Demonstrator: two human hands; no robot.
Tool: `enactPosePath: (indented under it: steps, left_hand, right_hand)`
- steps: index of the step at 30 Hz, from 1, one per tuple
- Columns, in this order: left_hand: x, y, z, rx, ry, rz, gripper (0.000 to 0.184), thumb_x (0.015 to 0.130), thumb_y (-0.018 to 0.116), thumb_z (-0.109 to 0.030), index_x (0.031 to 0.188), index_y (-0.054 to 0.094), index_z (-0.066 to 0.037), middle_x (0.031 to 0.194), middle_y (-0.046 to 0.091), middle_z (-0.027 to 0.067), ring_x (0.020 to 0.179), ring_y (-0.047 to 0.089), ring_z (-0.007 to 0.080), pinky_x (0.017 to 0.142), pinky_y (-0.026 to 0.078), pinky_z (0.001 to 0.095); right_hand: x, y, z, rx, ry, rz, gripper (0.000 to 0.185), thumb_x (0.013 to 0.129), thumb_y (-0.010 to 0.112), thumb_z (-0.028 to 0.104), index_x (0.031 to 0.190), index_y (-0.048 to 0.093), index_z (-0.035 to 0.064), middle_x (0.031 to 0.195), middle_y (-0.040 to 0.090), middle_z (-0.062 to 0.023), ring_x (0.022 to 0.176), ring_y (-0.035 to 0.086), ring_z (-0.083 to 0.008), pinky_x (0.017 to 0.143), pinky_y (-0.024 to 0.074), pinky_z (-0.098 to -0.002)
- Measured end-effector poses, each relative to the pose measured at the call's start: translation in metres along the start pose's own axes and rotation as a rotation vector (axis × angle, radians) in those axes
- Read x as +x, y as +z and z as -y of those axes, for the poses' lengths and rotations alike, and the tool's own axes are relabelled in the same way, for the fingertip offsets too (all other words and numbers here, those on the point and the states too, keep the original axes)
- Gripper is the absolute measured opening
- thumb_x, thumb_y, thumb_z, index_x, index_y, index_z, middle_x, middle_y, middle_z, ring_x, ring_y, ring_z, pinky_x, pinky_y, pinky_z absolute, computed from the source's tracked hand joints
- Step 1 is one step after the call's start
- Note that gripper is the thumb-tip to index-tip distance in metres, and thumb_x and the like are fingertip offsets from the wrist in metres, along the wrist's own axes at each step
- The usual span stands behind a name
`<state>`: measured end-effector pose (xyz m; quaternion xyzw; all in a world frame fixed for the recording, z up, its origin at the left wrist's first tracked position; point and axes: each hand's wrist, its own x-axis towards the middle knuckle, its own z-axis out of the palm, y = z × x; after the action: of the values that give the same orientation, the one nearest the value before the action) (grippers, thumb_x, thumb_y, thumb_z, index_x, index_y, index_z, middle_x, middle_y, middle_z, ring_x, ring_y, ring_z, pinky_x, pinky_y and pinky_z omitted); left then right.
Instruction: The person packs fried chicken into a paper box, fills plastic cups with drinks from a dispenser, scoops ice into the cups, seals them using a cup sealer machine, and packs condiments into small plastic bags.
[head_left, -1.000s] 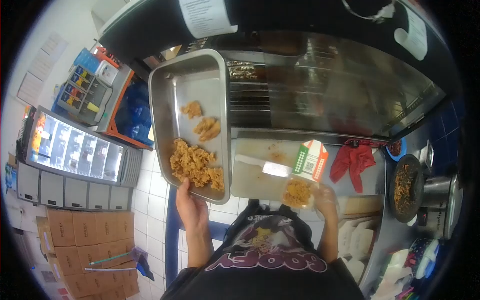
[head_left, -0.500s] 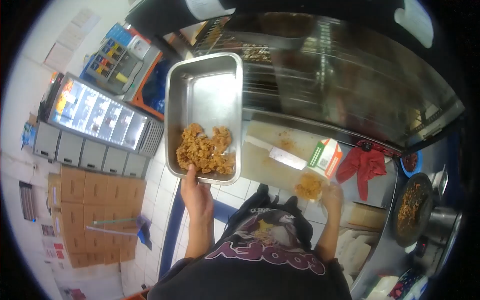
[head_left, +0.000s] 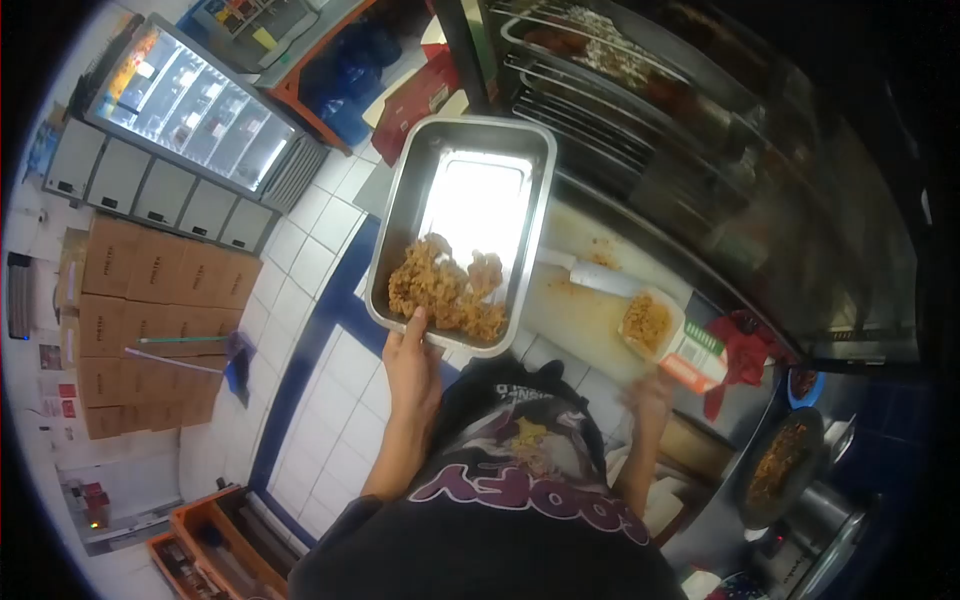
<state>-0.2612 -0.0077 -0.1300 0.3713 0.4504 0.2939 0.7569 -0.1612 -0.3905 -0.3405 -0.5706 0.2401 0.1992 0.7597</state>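
Note:
My left hand (head_left: 412,365) grips the near end of a deep metal pan (head_left: 535,240), thumb over the rim and the other fingers underneath. Several pieces of crumbed fried chicken (head_left: 430,275) lie in the pan's near half. My right hand (head_left: 650,395), smeared by motion, is beside an orange, white and green food carton (head_left: 695,360); whether its fingers touch the carton I cannot tell. More fried chicken (head_left: 646,320) shows in the carton's opening. Close by, a broad-bladed knife (head_left: 605,280) lies on a crumb-strewn cutting board (head_left: 570,320).
A glass-fronted cabinet with wire racks (head_left: 640,150) stands beyond the board. Red cloth (head_left: 740,350) lies right of the carton, near a dark round pan of food (head_left: 780,465). To the left are stacked cardboard boxes (head_left: 160,270) and a lit display fridge (head_left: 195,110).
The view has turned, and the metal pan sits further right in it, still in my left hand. The carton has swung round, its chicken-filled opening now facing the knife. My right hand is blurrier.

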Motion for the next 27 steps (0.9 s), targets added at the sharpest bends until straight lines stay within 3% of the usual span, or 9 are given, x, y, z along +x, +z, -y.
enactPosePath:
  steps: [2,4,8,9,12,16,23,25,27]
  left_hand:
    - [0.014,-0.013,0.002,-0.015,-0.002,0.023,0.023,0.098,0.064,-0.016,0.116,0.058,-0.001,0.106,0.066,0.007,0.084,0.062,0.0105,0.065,0.047,0.0252]
    - [0.026,-0.019,0.001,0.002,-0.007,0.038,0.023,0.098,0.064,-0.015,0.114,0.06,0.0,0.101,0.065,0.0054,0.076,0.058,0.0084,0.059,0.043,0.0246]
    - [0.049,-0.026,-0.013,0.011,0.029,0.105,0.028,0.097,0.064,-0.015,0.12,0.06,0.001,0.107,0.067,0.0067,0.085,0.063,0.0114,0.062,0.047,0.0237]
    - [0.057,-0.031,-0.017,0.038,0.012,0.118,0.029,0.097,0.064,-0.014,0.122,0.06,0.001,0.109,0.067,0.0072,0.089,0.065,0.0128,0.065,0.049,0.0243]
    - [0.067,-0.038,-0.034,0.111,0.006,0.152,0.03,0.097,0.063,-0.012,0.124,0.06,0.001,0.112,0.067,0.008,0.094,0.066,0.0147,0.07,0.053,0.0263]
    - [0.067,-0.027,-0.052,0.077,0.05,0.198,0.029,0.098,0.061,-0.01,0.123,0.059,0.005,0.113,0.067,0.0107,0.097,0.066,0.0179,0.075,0.054,0.0295]
    - [0.071,-0.012,-0.077,0.01,-0.045,0.392,0.034,0.1,0.06,-0.013,0.126,0.054,0.008,0.118,0.065,0.0136,0.105,0.066,0.0216,0.084,0.054,0.032]
    - [0.071,0.001,-0.083,-0.005,-0.039,0.433,0.034,0.1,0.059,-0.014,0.127,0.053,0.007,0.122,0.064,0.0143,0.109,0.064,0.0225,0.088,0.054,0.0338]
    - [0.072,0.013,-0.087,-0.037,-0.113,0.508,0.036,0.101,0.058,-0.014,0.13,0.052,0.006,0.127,0.061,0.0152,0.114,0.062,0.023,0.094,0.053,0.0371]
  right_hand:
    - [0.0,0.012,0.022,-0.12,0.105,-0.03,0.023,0.094,0.064,0.025,0.104,0.06,0.0046,0.09,0.065,-0.0088,0.085,0.066,-0.0258,0.074,0.055,-0.0393]
    - [-0.056,0.097,0.082,-1.328,-0.788,-0.285,0.024,0.096,0.061,0.02,0.112,0.066,0.0023,0.081,0.064,-0.0151,0.077,0.065,-0.0324,0.078,0.0534,-0.0424]
    - [-0.069,0.242,0.183,-1.163,-1.275,-0.051,0.021,0.093,0.065,0.017,0.106,0.071,0.0012,0.102,0.069,-0.0179,0.093,0.066,-0.0344,0.081,0.0532,-0.0426]
    - [-0.071,0.284,0.209,-1.138,-1.339,0.019,0.016,0.093,0.065,0.008,0.106,0.069,0.0009,0.101,0.068,-0.0192,0.097,0.066,-0.0368,0.08,0.0537,-0.0436]
    - [-0.055,0.395,0.276,-1.289,-1.652,-0.069,0.023,0.092,0.061,0.01,0.11,0.069,-0.0002,0.108,0.069,-0.021,0.097,0.071,-0.0364,0.081,0.0595,-0.0415]
    - [-0.028,0.467,0.346,-1.719,-1.244,-0.302,0.026,0.091,0.057,0.009,0.114,0.069,0.0034,0.112,0.072,-0.0178,0.092,0.074,-0.0296,0.074,0.0618,-0.0412]
    - [-0.039,0.439,0.371,-1.906,-1.067,-0.419,0.022,0.092,0.059,0.01,0.105,0.074,0.0034,0.095,0.074,-0.0196,0.096,0.074,-0.0304,0.076,0.0616,-0.0405]
    - [-0.045,0.426,0.372,-1.939,-1.018,-0.491,0.042,0.094,0.053,0.009,0.135,0.057,-0.0003,0.119,0.066,-0.0253,0.092,0.074,-0.0339,0.073,0.0623,-0.0413]
    - [-0.045,0.405,0.363,-1.876,-1.103,-0.608,0.051,0.092,0.053,0.007,0.143,0.05,0.0022,0.13,0.056,-0.0318,0.091,0.073,-0.0393,0.074,0.0622,-0.0436]
